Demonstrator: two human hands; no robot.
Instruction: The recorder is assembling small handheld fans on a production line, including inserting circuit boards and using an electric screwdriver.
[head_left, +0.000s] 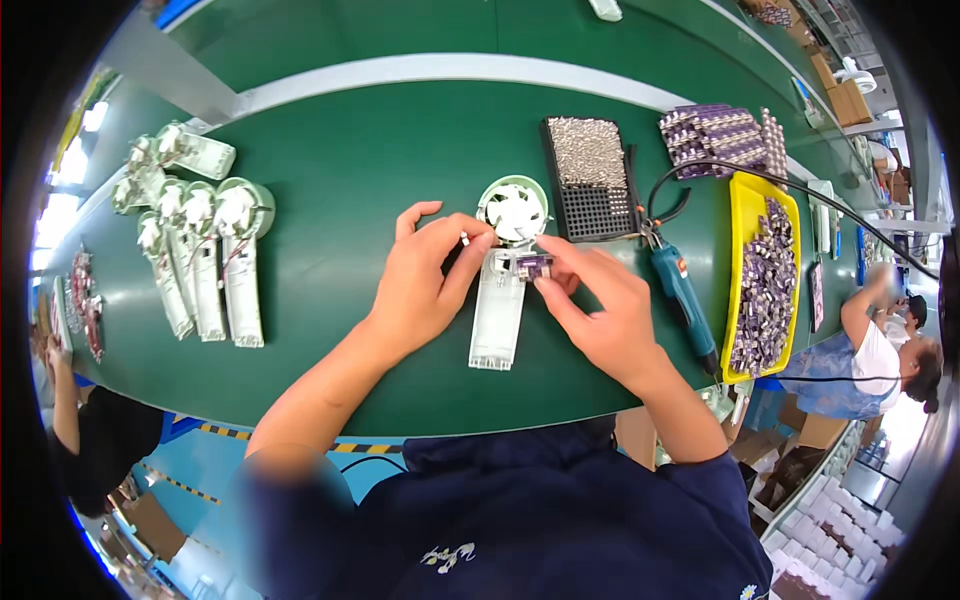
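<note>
By the front edge of the green counter (350, 140), the left hand (420, 285) pinched a tiny white bit (465, 238), the right hand (615, 315) a small flat purple board (533, 267), probably for steadiness.

Angles both bare forearms (335, 398) inward and forward — pinches thumb (464, 274) toward forefinger (458, 229) with left hand (422, 280), bends fingers (585, 262) opposite thumb with right hand (610, 308).

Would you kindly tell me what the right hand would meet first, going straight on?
Beyond the purple board it holds, the right hand would likely meet the round fan head first; depth is unclear.
</note>
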